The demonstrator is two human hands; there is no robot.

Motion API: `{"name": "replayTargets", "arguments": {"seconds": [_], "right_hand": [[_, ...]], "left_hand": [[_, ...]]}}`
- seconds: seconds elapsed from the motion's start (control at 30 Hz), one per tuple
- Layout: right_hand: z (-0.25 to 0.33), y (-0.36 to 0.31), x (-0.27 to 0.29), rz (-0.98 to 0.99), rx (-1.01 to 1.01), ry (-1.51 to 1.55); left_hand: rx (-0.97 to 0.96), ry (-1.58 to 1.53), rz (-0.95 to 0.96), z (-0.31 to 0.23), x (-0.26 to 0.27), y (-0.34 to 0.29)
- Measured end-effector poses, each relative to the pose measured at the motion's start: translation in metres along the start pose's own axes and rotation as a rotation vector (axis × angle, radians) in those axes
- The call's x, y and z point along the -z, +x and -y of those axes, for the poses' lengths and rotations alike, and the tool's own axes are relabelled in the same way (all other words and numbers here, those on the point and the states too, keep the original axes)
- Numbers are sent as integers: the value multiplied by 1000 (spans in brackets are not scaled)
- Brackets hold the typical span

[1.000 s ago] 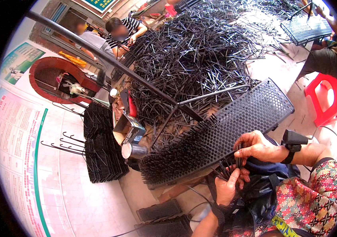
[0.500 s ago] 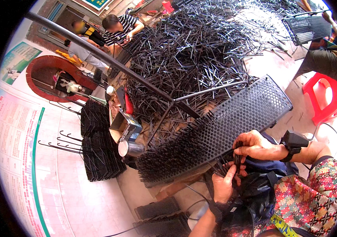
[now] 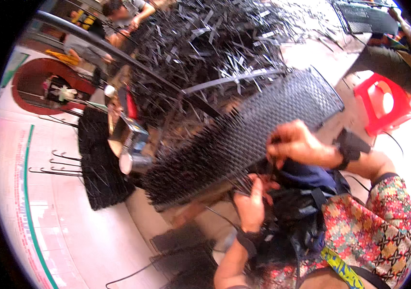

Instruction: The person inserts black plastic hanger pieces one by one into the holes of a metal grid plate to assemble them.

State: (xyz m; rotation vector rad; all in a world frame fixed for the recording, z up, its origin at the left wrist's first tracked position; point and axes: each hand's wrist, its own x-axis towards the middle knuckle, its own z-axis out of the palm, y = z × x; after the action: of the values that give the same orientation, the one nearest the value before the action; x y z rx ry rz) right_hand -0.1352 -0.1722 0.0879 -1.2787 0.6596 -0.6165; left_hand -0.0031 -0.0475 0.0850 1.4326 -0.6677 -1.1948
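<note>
A long black perforated panel (image 3: 306, 101) lies slantwise in front of me. Rows of thin black strips (image 3: 191, 164) stand upright in its left half, while holes show bare on the right. Below its near edge, my left hand (image 3: 251, 204) is closed around a small bunch of loose black strips (image 3: 239, 183). My right hand (image 3: 294, 144) hovers over the panel's near edge, its fingers curled in a pinch. Dark strip ends seem to show beneath those fingers, though motion blurs them. Dark cloth covers my lap.
A large heap of black strips (image 3: 200, 48) rises beyond the panel, with a dark metal bar (image 3: 118, 55) crossing in front. At left are a metal can (image 3: 135, 164) and stacked bristled panels (image 3: 101, 164) with hooked rods. A red stool (image 3: 381, 103) and another person's leg (image 3: 388, 65) are at right.
The view has shifted, so the scene sits further left and higher. My right hand has parted from the bunch in my left hand and risen to the panel's near edge.
</note>
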Motion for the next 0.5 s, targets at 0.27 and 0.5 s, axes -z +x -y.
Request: {"name": "replayTargets", "arguments": {"seconds": [0.27,0.5], "right_hand": [[1,46,36,-306,387,-89],[-4,61,28,-291,493,-26]], "left_hand": [[44,-188,129,24,6,-2],[46,-231,145,32,9,-1]]}}
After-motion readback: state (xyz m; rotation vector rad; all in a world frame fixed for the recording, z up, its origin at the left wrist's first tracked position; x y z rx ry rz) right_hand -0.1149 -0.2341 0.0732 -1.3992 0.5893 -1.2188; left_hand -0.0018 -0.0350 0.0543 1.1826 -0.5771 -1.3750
